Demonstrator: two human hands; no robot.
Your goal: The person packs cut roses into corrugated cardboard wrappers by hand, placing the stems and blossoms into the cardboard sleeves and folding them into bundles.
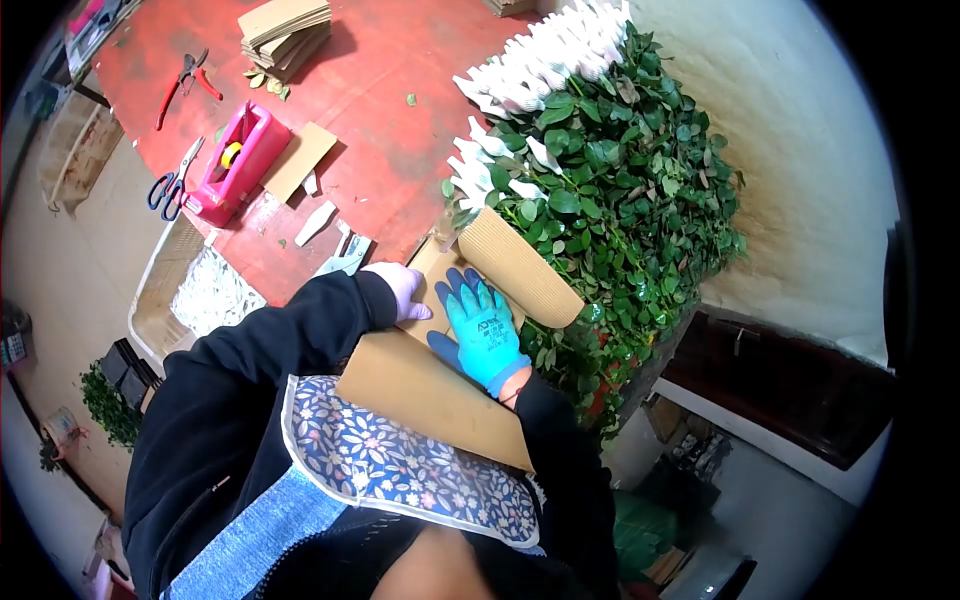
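A folded piece of corrugated cardboard [430, 385] lies at the table's near edge, against the flowered apron [400, 440]. One ribbed flap [520, 265] stands up on the far side. My right hand [485, 325], in a blue rubber-coated glove, presses flat inside the fold with its fingers spread. At the left edge is my left hand [400, 290], in a thin purple glove, closed on the cardboard with the thumb on the inner side. Its other fingers are partly hidden. Beside the left hand lies a stapler [345, 255].
Leafy stems [640, 180] with white-sleeved heads [545, 60] are piled to the right. On the red table [390, 50] are a pink tape dispenser [240, 165], scissors [175, 180], red-handled pruners [187, 88] and stacked cardboard [287, 30]. A basket [150, 290] stands left.
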